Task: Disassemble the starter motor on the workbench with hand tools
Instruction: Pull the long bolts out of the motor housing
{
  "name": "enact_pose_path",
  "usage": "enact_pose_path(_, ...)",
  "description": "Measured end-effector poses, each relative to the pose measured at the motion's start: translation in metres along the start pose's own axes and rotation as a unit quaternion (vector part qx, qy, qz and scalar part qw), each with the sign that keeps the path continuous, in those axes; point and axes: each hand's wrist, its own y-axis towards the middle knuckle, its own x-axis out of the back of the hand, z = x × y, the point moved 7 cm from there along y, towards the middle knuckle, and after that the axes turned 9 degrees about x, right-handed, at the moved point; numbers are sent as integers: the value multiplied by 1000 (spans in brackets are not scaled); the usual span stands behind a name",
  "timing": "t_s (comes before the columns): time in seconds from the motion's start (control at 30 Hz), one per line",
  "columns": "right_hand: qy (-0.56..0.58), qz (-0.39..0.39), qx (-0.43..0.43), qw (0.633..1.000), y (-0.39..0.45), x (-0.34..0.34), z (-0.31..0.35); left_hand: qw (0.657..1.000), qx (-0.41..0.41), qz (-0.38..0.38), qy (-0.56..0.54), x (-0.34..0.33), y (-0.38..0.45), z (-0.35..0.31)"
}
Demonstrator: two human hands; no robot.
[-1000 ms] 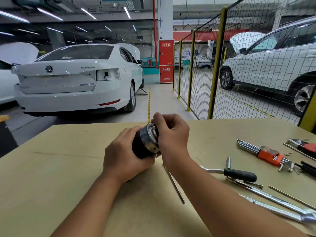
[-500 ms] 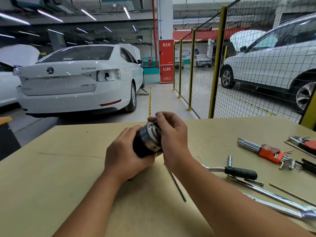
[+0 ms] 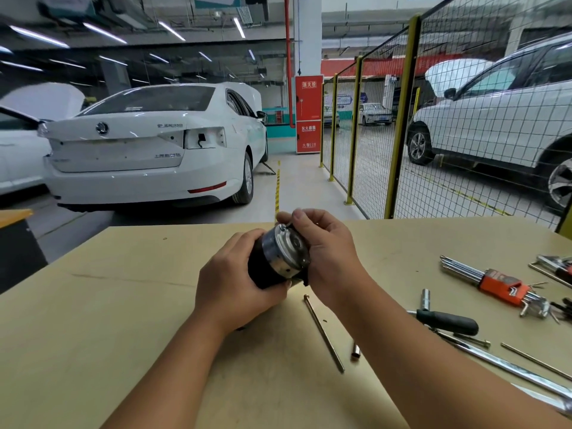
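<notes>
The starter motor (image 3: 280, 257), a black cylinder with a shiny metal end cap, is held just above the workbench (image 3: 108, 320) at its middle. My left hand (image 3: 235, 283) grips the black body from the left. My right hand (image 3: 325, 252) wraps the end cap from the right, and its thumb and forefinger pinch a small screw head at the cap's top rim. A long through bolt (image 3: 323, 332) lies loose on the bench below the motor.
A short metal sleeve (image 3: 356, 351) lies by the bolt. To the right lie a black-handled socket wrench (image 3: 445, 320), an orange hex key set (image 3: 495, 283), chrome bars (image 3: 510, 370), a thin rod (image 3: 535, 360) and red pliers (image 3: 557, 267). Wire fence and parked cars stand beyond.
My right hand's fingers have shifted up onto the top rim of the end cap. The motor has turned a little, showing more of the cap's face.
</notes>
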Motion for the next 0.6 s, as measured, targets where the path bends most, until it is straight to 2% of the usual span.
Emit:
enact_pose_path(0.13, 34, 42, -14, 998, 0, -2, -1, 1000, 4, -2, -2, 1, 0, 0)
enact_pose_path(0.3, 18, 32, -10, 999, 0, -1, -1, 1000, 9, -1, 0, 1, 0, -1)
enact_pose_path(0.47, 59, 59, -23, 996, 0, -5, 1, 1000, 6, 0, -1, 2, 0, -2)
enact_pose_path(0.6, 46, 31, -24, 998, 0, -3, -2, 1000, 7, 3, 0, 1, 0, -1)
